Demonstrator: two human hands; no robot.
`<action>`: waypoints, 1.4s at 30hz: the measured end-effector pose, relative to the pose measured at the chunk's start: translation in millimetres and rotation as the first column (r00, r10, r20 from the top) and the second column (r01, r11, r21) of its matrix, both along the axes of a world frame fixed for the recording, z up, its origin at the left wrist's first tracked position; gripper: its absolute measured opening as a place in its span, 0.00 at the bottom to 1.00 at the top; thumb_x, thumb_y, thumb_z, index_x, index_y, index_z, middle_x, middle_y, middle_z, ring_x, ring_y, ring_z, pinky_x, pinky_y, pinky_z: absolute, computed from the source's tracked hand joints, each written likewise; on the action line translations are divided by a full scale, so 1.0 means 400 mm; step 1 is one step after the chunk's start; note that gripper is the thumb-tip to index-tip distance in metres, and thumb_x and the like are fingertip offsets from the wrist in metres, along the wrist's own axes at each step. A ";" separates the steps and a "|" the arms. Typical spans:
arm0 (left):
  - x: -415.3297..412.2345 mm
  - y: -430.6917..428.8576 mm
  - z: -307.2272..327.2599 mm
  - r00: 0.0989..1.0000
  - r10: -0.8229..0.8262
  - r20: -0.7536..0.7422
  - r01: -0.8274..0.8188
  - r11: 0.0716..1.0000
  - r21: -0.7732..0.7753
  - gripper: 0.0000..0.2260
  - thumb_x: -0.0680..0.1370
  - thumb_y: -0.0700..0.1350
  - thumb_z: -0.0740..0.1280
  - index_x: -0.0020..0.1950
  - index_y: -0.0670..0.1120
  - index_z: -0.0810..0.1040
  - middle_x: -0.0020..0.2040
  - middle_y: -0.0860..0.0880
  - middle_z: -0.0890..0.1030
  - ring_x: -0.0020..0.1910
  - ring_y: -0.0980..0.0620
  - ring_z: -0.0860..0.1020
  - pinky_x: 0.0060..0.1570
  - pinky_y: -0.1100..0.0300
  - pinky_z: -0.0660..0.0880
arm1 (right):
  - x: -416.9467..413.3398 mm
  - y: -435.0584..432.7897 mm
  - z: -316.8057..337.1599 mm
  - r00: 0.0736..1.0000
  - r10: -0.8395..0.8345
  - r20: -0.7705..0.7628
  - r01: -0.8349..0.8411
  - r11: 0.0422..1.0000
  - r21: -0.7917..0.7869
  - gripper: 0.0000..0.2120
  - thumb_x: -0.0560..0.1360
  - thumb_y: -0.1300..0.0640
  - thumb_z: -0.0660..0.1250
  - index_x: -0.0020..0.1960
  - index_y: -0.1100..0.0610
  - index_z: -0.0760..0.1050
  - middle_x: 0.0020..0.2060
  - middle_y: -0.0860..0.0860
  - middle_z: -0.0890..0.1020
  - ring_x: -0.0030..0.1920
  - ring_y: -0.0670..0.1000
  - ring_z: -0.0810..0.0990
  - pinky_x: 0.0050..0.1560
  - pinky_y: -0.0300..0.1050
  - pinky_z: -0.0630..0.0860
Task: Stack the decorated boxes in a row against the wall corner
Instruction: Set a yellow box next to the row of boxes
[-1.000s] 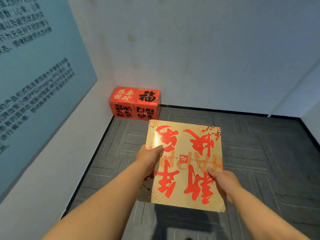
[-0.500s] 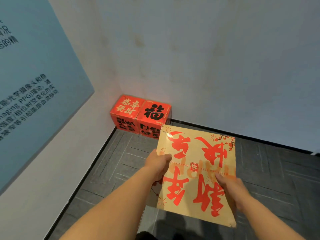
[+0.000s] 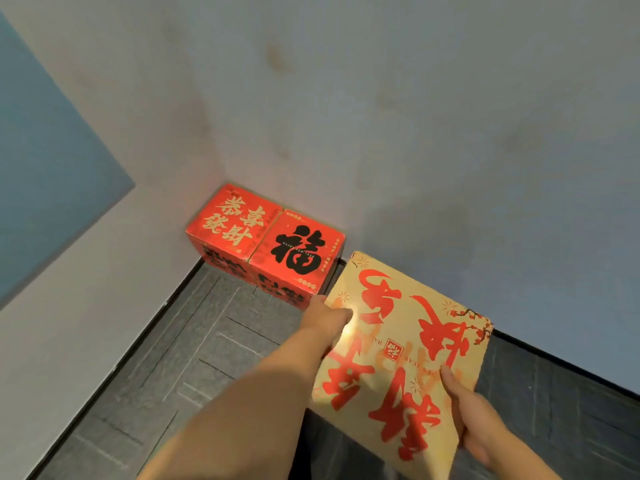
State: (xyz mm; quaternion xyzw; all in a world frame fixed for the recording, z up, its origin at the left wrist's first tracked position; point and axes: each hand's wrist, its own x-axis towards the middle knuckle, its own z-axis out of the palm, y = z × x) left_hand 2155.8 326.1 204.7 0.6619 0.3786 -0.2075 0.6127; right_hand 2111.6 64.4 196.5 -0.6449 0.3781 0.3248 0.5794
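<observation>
Large gold cardboard box with red characters (image 3: 408, 355) held up near right, left hand (image 3: 325, 320) gripping its left edge, right hand (image 3: 474, 420) clasping its near right corner, two red square boxes (image 3: 266, 244) touching side by side in far wall corner (image 3: 221, 161)

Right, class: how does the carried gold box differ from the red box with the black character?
The gold box bears red lettering, the red box black. The gold box is held tilted by the left hand and right hand; the red box sits against the wall. Both are decorated.
</observation>
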 end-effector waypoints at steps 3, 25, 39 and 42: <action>0.144 0.000 -0.056 0.994 -0.093 -0.050 0.100 0.980 0.170 0.24 0.72 0.48 0.66 0.68 0.49 0.68 0.58 0.44 0.75 0.55 0.43 0.77 0.56 0.51 0.76 | 0.147 -0.007 -0.044 0.998 0.023 -0.054 -0.023 1.000 0.003 0.34 0.64 0.37 0.74 0.63 0.56 0.76 0.51 0.57 0.86 0.54 0.61 0.83 0.57 0.57 0.76; 0.735 -0.217 -0.937 0.945 0.199 -0.258 -0.071 0.899 0.433 0.21 0.71 0.51 0.66 0.62 0.46 0.71 0.61 0.47 0.75 0.65 0.42 0.70 0.68 0.40 0.62 | 0.943 -0.156 -0.898 0.854 0.356 -0.379 -0.349 0.933 0.090 0.23 0.70 0.50 0.73 0.63 0.53 0.73 0.57 0.56 0.82 0.58 0.60 0.79 0.60 0.66 0.75; 0.530 -0.191 -1.029 0.498 0.867 -0.014 -0.756 0.442 0.483 0.28 0.73 0.43 0.74 0.70 0.47 0.68 0.69 0.46 0.66 0.67 0.50 0.67 0.69 0.58 0.63 | 0.898 -0.087 -1.055 0.859 0.107 -0.500 -0.142 0.989 -0.032 0.11 0.74 0.60 0.70 0.55 0.58 0.73 0.54 0.62 0.78 0.51 0.63 0.77 0.50 0.64 0.78; 0.469 -0.208 -1.025 0.308 0.896 -0.321 -0.935 0.347 0.071 0.48 0.70 0.53 0.76 0.80 0.53 0.48 0.77 0.44 0.60 0.74 0.43 0.63 0.69 0.42 0.63 | 0.923 -0.066 -1.055 0.874 0.076 -0.479 -0.069 0.997 0.033 0.20 0.76 0.57 0.67 0.67 0.59 0.70 0.55 0.64 0.78 0.50 0.65 0.78 0.36 0.60 0.81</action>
